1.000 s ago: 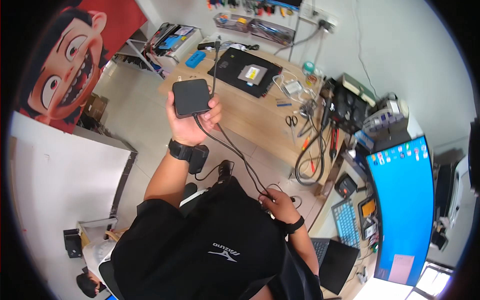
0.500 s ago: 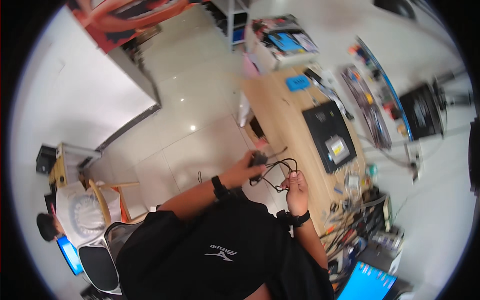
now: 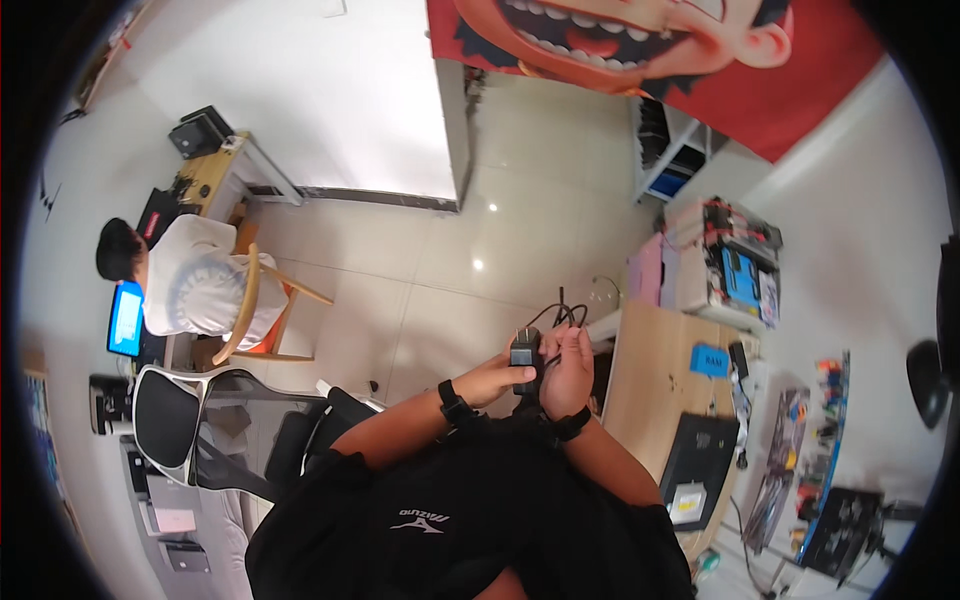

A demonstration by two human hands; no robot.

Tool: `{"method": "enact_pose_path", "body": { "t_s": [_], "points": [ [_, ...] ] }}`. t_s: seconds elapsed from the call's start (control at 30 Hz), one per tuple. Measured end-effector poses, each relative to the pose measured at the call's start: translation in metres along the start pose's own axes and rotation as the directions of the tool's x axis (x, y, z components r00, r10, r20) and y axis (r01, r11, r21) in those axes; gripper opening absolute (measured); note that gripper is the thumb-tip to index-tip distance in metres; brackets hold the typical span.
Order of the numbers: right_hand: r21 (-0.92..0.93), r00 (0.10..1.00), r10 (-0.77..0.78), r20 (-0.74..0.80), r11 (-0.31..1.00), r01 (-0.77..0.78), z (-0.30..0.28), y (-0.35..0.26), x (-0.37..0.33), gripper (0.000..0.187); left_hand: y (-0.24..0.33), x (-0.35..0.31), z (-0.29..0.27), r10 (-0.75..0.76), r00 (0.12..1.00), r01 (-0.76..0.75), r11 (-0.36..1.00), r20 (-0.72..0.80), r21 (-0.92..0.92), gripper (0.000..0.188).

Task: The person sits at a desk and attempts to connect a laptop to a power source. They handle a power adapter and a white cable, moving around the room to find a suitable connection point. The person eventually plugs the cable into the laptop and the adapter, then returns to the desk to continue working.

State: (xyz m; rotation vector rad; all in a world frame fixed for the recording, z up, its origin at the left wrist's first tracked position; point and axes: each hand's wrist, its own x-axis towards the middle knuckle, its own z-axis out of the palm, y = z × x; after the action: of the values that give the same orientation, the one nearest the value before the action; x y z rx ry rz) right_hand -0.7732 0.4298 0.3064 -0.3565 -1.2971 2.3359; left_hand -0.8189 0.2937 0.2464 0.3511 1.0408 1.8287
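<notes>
A black power adapter (image 3: 524,351) with two metal prongs pointing away from me is gripped in my left hand (image 3: 494,380), thumb along its near side. Close beside it, my right hand (image 3: 571,372) is closed on the adapter's black cable (image 3: 565,312), whose loops stick out past the fingertips. The two hands are almost touching in front of my chest. Part of the cable is hidden behind the fingers.
To my right is a wooden table (image 3: 643,365) bearing a black laptop-like panel (image 3: 700,455) and a blue box (image 3: 709,360). At left, another person (image 3: 200,280) sits on a wooden chair (image 3: 250,310). An office chair (image 3: 165,425) stands behind my left arm.
My body and view have turned left, so the table now lies farther right. My right hand has come in beside the adapter, and the cable loops are bunched closer together.
</notes>
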Motion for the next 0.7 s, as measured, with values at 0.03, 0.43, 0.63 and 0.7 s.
{"method": "enact_pose_path", "body": {
  "t_s": [0.03,0.43,0.63,0.7],
  "points": [
    [0.038,1.000,0.000,-0.010,0.999,0.000,0.006,-0.002,0.013,0.035,0.008,0.010,-0.002,0.064,0.998,-0.065,0.998,0.025,0.010,0.067],
    [-0.281,0.988,0.110,0.107,0.957,-0.076,0.004,0.004,0.224,0.031,0.125,0.170,-0.032,0.203,0.936,-0.027,0.856,-0.287,0.516,0.064],
    [-0.522,0.793,0.391,0.467,0.846,-0.109,0.032,0.031,0.354,0.022,0.170,0.205,-0.112,0.305,0.836,-0.141,0.923,-0.456,0.359,0.062],
    [-0.724,0.616,0.551,0.563,0.688,0.047,0.051,0.036,0.416,0.024,0.182,0.214,-0.146,0.310,0.806,-0.172,0.938,-0.505,0.300,0.062]
  ]
}}
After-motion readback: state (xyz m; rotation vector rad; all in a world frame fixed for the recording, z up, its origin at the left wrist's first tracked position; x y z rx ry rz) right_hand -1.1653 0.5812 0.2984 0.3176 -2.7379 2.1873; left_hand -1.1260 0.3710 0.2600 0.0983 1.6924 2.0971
